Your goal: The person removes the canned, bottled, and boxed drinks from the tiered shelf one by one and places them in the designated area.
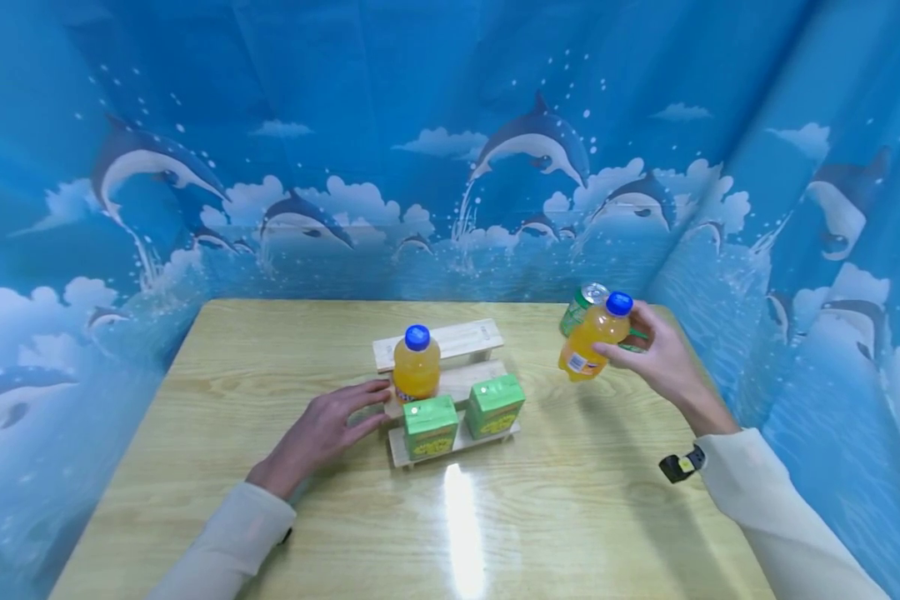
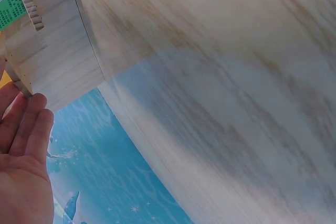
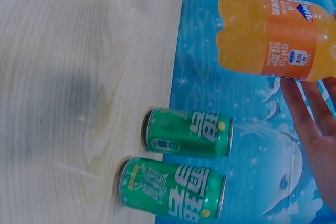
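Note:
An orange bottle with a blue cap [image 1: 592, 337] is tilted in the right hand [image 1: 663, 354], held off the table; the right wrist view shows the bottle [image 3: 273, 35] with the hand's fingers [image 3: 302, 103] against it. A second orange bottle [image 1: 417, 367] stands upright on the middle step of a wooden stepped rack [image 1: 480, 335]. Two green cartons, one on the left [image 1: 431, 429] and one on the right [image 1: 495, 407], stand on its lowest step. The left hand [image 1: 326, 429] touches the rack's left side, as the hand [image 2: 26, 145] in the left wrist view also shows.
Two green cans, one [image 3: 189, 132] beside another [image 3: 170, 190], stand upright at the table's back right, behind the right hand. The wooden table [image 1: 255, 358] meets a blue dolphin-patterned curtain [image 1: 330, 125] at its back and right. The rack's top step holds nothing.

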`<state>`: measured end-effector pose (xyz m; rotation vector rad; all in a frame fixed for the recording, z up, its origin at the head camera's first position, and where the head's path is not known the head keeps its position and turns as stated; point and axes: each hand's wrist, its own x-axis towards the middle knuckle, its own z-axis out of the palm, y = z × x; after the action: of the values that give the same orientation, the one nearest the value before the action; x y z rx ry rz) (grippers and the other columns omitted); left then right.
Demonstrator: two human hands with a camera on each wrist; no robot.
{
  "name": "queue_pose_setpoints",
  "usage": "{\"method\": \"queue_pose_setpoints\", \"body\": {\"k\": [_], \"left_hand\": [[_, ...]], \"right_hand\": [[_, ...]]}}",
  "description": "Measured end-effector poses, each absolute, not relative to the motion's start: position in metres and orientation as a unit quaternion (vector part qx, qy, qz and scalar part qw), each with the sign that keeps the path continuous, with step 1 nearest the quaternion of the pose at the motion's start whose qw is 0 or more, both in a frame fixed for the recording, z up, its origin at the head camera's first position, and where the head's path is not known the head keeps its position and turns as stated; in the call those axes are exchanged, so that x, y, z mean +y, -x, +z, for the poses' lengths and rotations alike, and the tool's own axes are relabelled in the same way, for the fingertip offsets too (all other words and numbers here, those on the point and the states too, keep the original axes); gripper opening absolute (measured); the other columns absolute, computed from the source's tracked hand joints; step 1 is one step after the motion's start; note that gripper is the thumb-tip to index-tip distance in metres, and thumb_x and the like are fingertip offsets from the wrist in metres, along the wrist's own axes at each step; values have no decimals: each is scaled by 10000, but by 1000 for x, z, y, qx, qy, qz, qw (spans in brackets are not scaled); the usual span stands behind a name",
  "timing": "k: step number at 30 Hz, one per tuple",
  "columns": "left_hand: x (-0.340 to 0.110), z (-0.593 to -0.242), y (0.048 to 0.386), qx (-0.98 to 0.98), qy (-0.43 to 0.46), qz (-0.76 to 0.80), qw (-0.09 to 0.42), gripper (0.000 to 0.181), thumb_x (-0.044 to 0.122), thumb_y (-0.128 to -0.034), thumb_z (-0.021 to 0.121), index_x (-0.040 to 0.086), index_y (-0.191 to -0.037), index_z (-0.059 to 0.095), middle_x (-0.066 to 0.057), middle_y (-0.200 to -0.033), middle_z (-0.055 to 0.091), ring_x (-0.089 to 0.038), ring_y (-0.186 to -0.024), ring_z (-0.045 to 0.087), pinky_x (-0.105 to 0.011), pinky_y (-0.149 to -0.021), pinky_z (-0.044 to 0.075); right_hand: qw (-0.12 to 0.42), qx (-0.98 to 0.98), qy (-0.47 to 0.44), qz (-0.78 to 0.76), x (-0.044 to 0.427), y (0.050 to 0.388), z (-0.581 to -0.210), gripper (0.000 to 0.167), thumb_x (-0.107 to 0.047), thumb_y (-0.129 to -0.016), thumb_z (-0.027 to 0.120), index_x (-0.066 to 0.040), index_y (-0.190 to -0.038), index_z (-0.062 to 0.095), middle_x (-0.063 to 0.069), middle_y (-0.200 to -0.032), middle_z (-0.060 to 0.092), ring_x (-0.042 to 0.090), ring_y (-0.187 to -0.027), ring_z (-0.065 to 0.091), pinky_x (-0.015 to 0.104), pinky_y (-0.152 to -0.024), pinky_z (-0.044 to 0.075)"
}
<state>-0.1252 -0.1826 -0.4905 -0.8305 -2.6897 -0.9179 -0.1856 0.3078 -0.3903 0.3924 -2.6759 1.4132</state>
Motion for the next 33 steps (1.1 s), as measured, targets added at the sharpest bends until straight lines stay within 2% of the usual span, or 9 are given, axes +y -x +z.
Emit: {"method": "queue_pose_setpoints", "body": {"k": [4, 9, 13, 25, 33], "left_hand": [[-183, -491, 125, -904, 280, -310, 92, 466, 167, -938, 871, 90, -1379, 741, -101, -1481, 705, -320, -1312, 722, -506, -1064, 625], [-183, -490, 125, -902, 284, -312, 94, 473, 168, -937, 874, 85, -1383, 740, -104, -1474, 711, -318, -1304, 728, -498, -1053, 633], [-183, -490, 125, -901, 285, -314, 93, 471, 174, -943, 870, 86, -1387, 740, -104, -1470, 714, -317, -1296, 732, -491, -1045, 638], [-184, -492, 126, -905, 277, -312, 83, 479, 174, -953, 861, 102, -1407, 728, -88, -1491, 702, -313, -1313, 724, -500, -1056, 632], [-185, -493, 127, -903, 281, -313, 87, 482, 173, -951, 862, 103, -1409, 727, -87, -1491, 701, -311, -1314, 723, -497, -1054, 633]], "right_hand": [[49, -880, -111, 460, 313, 183, -392, 645, -170, -1000, 825, -52, -1561, 532, 50, -1396, 618, -46, -1177, 621, 50, -958, 553], [63, -877, -106, 465, 321, 178, -396, 617, -139, -1005, 811, -48, -1552, 540, -100, -1360, 556, -26, -1168, 612, 49, -929, 560], [74, -878, -108, 461, 327, 176, -399, 627, -133, -1010, 804, -50, -1565, 525, -189, -1335, 568, -17, -1156, 619, 64, -899, 574], [83, -875, -95, 468, 344, 169, -405, 670, -108, -1012, 794, -56, -1604, 484, -264, -1326, 602, -68, -1175, 613, 61, -891, 578], [94, -882, -70, 456, 354, 165, -409, 672, -122, -1013, 797, 1, -1585, 466, -311, -1293, 592, -118, -1163, 598, 42, -877, 569]]}}
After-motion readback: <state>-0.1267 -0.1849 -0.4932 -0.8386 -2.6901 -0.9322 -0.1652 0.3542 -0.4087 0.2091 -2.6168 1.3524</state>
